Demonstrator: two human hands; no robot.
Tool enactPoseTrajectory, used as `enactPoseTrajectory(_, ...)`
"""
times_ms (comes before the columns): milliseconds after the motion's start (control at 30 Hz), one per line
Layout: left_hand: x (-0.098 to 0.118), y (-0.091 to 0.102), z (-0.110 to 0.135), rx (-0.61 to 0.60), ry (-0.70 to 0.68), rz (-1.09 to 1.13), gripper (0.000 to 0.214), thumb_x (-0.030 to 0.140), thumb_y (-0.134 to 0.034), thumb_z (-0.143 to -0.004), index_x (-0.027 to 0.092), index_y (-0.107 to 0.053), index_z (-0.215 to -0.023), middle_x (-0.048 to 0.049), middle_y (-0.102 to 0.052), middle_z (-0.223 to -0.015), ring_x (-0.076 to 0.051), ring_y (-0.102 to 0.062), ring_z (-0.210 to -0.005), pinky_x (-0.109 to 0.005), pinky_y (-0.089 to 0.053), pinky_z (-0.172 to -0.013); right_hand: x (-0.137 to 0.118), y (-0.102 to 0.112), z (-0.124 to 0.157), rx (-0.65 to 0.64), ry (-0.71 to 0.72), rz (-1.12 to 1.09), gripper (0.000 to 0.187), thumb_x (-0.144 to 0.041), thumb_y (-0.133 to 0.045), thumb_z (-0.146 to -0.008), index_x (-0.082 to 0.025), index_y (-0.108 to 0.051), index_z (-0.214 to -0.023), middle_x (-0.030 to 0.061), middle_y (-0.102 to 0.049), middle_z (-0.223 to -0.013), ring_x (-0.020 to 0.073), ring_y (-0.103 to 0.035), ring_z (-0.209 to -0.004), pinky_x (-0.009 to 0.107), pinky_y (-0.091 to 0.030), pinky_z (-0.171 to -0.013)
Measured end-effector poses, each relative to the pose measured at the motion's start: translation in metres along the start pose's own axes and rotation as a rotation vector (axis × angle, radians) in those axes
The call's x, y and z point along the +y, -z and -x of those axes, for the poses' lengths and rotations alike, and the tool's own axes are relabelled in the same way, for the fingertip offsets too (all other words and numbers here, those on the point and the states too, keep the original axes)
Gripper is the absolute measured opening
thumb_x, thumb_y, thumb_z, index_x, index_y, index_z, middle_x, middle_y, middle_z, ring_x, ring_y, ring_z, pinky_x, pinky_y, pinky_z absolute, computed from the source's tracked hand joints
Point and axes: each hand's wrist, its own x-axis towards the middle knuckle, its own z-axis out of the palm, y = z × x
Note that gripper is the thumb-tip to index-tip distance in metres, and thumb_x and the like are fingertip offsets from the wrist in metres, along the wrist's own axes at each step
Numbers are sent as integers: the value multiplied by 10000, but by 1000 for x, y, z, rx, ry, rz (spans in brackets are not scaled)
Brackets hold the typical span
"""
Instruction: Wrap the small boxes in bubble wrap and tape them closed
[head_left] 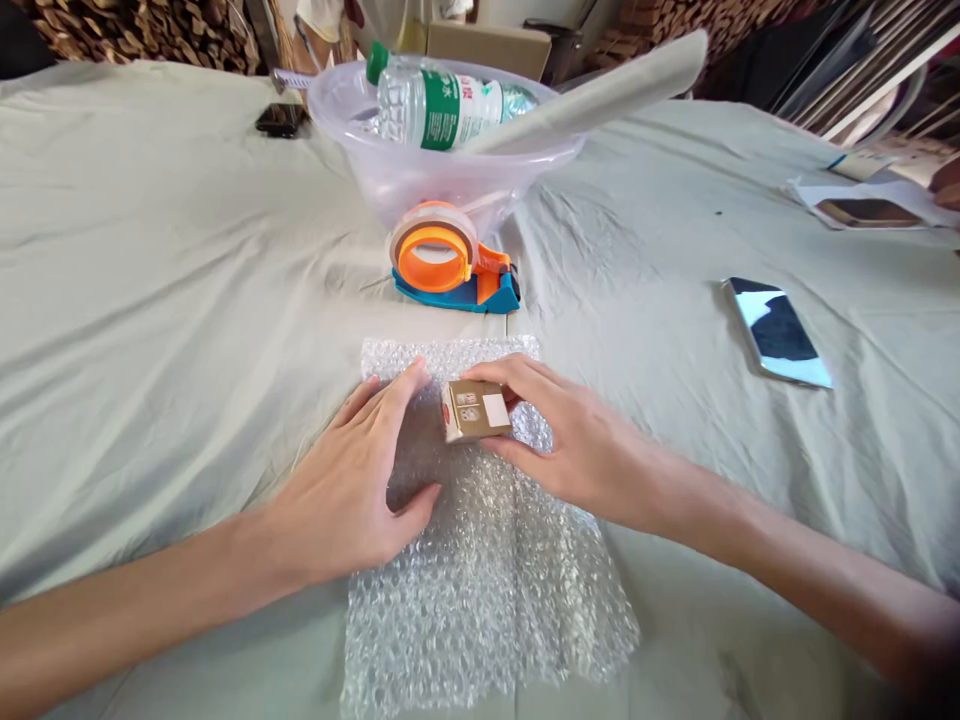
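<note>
A sheet of clear bubble wrap [480, 590] lies on the cloth-covered table in front of me. Over its upper part, my right hand [551, 425] grips a small brown cardboard box [474, 408] between thumb and fingers. The box has a white label and small printed marks on its upper face. My left hand [360, 475] rests along the left edge of the bubble wrap, thumb and fingers apart, with nothing between them. A gap separates it from the box.
Beyond the wrap stands an orange and blue tape dispenser [457, 262]. Behind it, a translucent plastic basin [442, 175] holds a water bottle [450, 105] and a pale roll [600, 95]. A phone [780, 332] lies at right, a dark object [282, 121] at far left.
</note>
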Motion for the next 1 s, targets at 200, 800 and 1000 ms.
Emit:
enactPoseTrajectory(200,-7,9,3,37,59,-58,950,513,-659,-1070,214,-129,-1800,-242,-419,-1834,-446,-470,-1694,-669,-543,-1302,3,-19,5,42,-43,25,564,-248,-642,-1098,-333,-530,-1644,86,-713,-1477,272,-777,-1226,465,-691,-1047)
enactPoseTrajectory(800,3,28,5,50,383,-86,886,472,-585,-1081,334,-150,-1840,42,-645,-820,-191,-608,-626,-310,-443,-620,-7,6,40,44,-518,314,820,-525,-577,-1060,-166,-363,-1766,169,-716,-1235,343,-747,-993,546,-630,-897)
enactPoseTrajectory(1000,15,30,-2,109,475,370,833,457,-572,-1103,279,-205,-1829,98,-425,-690,-148,-464,-567,-256,-402,-551,-3,2,35,194,-499,-196,705,-426,-653,-999,-238,-433,-1642,-1,-606,-966,179,-630,-761,371,-570,-725)
